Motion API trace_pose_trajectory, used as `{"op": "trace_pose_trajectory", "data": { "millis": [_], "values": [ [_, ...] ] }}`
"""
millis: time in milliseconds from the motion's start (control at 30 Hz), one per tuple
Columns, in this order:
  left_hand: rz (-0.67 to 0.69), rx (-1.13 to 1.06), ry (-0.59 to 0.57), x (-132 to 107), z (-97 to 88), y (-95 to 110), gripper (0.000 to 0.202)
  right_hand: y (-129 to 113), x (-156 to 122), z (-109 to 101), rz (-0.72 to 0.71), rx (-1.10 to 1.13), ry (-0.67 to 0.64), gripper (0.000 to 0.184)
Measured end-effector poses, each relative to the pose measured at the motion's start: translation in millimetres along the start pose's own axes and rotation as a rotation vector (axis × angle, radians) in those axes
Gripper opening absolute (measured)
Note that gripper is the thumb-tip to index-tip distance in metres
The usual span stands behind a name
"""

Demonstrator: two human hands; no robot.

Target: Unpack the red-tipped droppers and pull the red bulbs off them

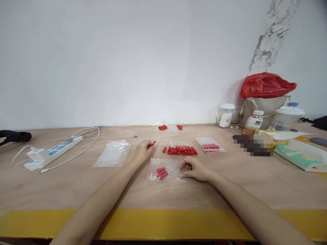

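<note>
My left hand (144, 149) is closed around the red bulb of a dropper (152, 144), whose clear tube points up and to the right. In front of me lies a clear zip bag (153, 175) with several red-bulbed droppers (161, 173) inside, bulbs to the left and tubes to the right. At the bag's right end, my right hand (195, 169) has its fingers curled and the thumb below, gripping the plastic edge. Just beyond the bag sits a row of loose droppers (180, 149), red bulbs facing me.
Flat clear bags (112, 154) lie at left; a filled bag (211, 146) lies right of the row. Red bulbs (162, 127) rest near the wall. A power strip (55, 153) with a white cable stands far left. A bottle (252, 123) and lidded cups (226, 115) stand right.
</note>
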State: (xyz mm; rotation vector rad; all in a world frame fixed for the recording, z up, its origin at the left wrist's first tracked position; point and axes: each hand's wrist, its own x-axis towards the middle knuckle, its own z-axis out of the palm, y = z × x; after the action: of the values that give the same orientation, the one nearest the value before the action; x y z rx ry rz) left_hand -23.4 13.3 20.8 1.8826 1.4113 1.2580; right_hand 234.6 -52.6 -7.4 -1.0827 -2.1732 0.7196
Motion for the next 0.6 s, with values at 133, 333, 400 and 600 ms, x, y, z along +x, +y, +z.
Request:
{"op": "trace_pose_trajectory", "data": {
  "millis": [133,333,400,600],
  "values": [
    [0.093,0.091,-0.072,4.2,17.4,0.1,0.005,-3.9,-0.1,-0.9,0.015,0.013,-0.006,0.027],
    [0.102,0.076,-0.213,5.6,26.6,-4.2,0.022,-3.7,0.2,-1.8,-0.005,0.010,-0.008,0.029],
    [0.084,0.060,-0.218,5.7,25.9,-6.1,0.030,-3.6,0.3,-1.9,-0.002,0.011,-0.008,0.029],
    [0.099,0.057,-0.109,-8.5,9.4,-10.1,0.029,-5.8,0.0,-3.9,0.026,0.010,-0.021,0.030]
  ]
}}
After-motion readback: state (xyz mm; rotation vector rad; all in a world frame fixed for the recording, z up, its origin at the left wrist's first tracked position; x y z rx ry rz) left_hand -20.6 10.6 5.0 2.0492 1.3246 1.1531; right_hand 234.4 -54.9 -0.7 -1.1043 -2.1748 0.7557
